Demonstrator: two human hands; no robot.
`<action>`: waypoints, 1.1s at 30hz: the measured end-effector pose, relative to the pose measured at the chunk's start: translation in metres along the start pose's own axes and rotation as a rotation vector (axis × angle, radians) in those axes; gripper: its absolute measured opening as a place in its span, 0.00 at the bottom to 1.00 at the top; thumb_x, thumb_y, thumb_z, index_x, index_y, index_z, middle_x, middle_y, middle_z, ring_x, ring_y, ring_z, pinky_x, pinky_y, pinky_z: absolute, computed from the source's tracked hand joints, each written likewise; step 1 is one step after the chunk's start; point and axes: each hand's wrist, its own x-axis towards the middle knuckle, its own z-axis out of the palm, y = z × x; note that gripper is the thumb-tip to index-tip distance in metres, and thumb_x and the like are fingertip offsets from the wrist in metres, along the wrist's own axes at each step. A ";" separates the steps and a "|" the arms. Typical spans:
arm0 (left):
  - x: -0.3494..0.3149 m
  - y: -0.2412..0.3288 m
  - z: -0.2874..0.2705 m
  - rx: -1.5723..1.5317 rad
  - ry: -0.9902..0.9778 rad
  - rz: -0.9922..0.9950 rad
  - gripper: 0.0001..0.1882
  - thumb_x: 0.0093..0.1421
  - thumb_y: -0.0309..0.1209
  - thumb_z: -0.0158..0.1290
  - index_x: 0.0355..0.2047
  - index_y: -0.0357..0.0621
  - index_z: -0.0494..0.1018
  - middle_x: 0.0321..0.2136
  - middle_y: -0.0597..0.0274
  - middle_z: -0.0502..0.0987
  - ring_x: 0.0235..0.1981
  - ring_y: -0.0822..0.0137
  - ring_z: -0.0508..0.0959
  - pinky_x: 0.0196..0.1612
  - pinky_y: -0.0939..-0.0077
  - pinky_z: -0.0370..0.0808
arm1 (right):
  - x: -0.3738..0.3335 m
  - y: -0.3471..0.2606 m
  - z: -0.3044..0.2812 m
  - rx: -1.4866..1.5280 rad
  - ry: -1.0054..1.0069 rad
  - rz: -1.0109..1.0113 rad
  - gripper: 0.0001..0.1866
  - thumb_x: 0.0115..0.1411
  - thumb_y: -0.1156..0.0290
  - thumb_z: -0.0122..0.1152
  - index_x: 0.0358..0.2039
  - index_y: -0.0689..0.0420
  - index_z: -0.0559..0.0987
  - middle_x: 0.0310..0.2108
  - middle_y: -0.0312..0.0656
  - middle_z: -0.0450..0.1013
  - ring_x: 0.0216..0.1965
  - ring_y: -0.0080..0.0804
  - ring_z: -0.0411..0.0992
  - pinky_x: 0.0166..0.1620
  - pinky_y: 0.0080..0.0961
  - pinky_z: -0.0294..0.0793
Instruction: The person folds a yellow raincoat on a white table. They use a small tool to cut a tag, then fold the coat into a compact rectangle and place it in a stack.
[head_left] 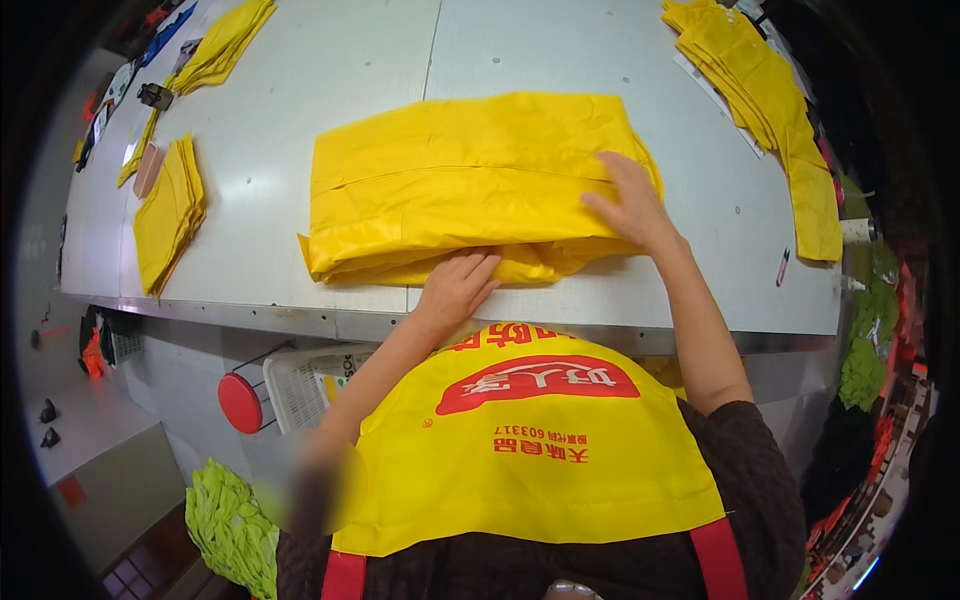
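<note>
Metal table: one, light grey, running under the yellow cloth and out past it on its left, right and far sides [330, 60].
Apron: one, yellow with red straps, worn by the person, on the near side of the cloth [560, 500].
Yellow cloth: one, folded in layers, lying under the right hand and just beyond the left [470, 170].
Yellow stacks: three; one far right of the cloth [745, 85], one left of it [170, 220], one beyond that to its far left [225, 50].
Green heaps: two; one low to the near left of the cloth [230, 520], one well off its right end [868, 350].
White basket: one, below the cloth's near left corner [300, 390].
Right hand: released, fingers and thumb spread over the cloth's right end [634, 208].
Left hand: fingers laid together at the cloth's near fold; whether they pinch it, I cannot tell [460, 287].
Red stool: one, near left of the cloth, beside the basket [240, 403].
Pink box: one, left of the cloth, against the left stack [148, 171].
Pink tool: one, slim, right of the cloth [783, 267].
</note>
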 end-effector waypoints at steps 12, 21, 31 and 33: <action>0.033 0.001 0.014 -0.115 -0.232 -0.326 0.22 0.58 0.39 0.48 0.50 0.42 0.65 0.39 0.43 0.72 0.40 0.44 0.72 0.42 0.55 0.69 | -0.059 -0.070 0.041 0.088 -0.130 -0.266 0.21 0.45 0.67 0.64 0.38 0.63 0.71 0.41 0.50 0.68 0.46 0.46 0.65 0.50 0.40 0.62; 0.019 -0.013 0.030 0.222 0.176 -0.282 0.16 0.53 0.27 0.47 0.44 0.43 0.71 0.37 0.50 0.74 0.37 0.51 0.73 0.44 0.58 0.65 | -0.039 -0.054 0.076 0.048 0.145 -0.218 0.22 0.47 0.65 0.61 0.43 0.57 0.72 0.24 0.44 0.73 0.29 0.40 0.73 0.35 0.33 0.72; 0.030 -0.050 0.022 0.520 0.150 -0.359 0.18 0.46 0.25 0.51 0.40 0.48 0.74 0.34 0.55 0.76 0.36 0.54 0.76 0.40 0.59 0.72 | -0.020 -0.077 0.087 -0.103 -0.106 0.137 0.16 0.51 0.65 0.55 0.43 0.48 0.74 0.35 0.46 0.72 0.32 0.41 0.73 0.33 0.37 0.73; 0.029 -0.054 0.020 0.486 0.142 -0.342 0.18 0.46 0.25 0.51 0.40 0.47 0.74 0.36 0.55 0.76 0.37 0.54 0.76 0.40 0.61 0.73 | -0.025 -0.079 0.099 -0.215 0.004 0.013 0.15 0.51 0.66 0.54 0.41 0.46 0.75 0.44 0.45 0.70 0.40 0.41 0.71 0.38 0.38 0.72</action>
